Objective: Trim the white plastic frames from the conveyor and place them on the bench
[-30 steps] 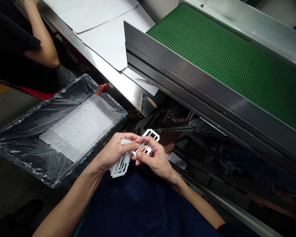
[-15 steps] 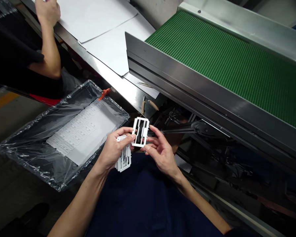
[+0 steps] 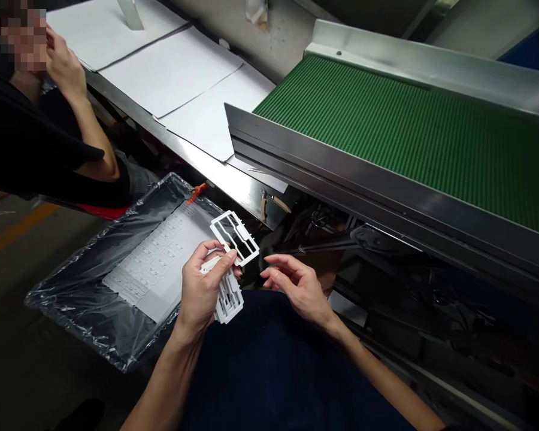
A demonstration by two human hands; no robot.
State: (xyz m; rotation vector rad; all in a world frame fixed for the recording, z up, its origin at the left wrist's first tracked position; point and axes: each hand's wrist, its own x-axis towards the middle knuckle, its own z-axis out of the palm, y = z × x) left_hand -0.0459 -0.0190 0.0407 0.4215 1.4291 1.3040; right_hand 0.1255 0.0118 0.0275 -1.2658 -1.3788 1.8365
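Observation:
My left hand (image 3: 202,287) pinches one end of a thin white plastic frame (image 3: 242,232) with long slots and a small side tab. The same hand keeps a stack of similar white frames (image 3: 229,299) against its palm, fanned slightly downward. Part of the stack is hidden behind the fingers and thumb. Apart from the frame, to its lower right, my right hand (image 3: 300,281) has loosely bent fingers with nothing visible in them. Beyond my left hand, several rows of similar white parts (image 3: 157,245) lie on a white sheet (image 3: 186,239) in a plastic-lined bin (image 3: 78,287).
A green ribbed conveyor (image 3: 386,137) with metal side walls runs along the right. Pliers with beige handles (image 3: 264,206) lie on the metal table (image 3: 238,185). White sheets (image 3: 193,66) cover its far part. A co-worker's hand (image 3: 67,69) is raised at upper left. An orange tie (image 3: 197,191) hangs at the bin.
My right hand has let go of the frame and drawn slightly away to the right. The frame, in my left hand, has tilted and shifted left. The co-worker's hand has moved in view.

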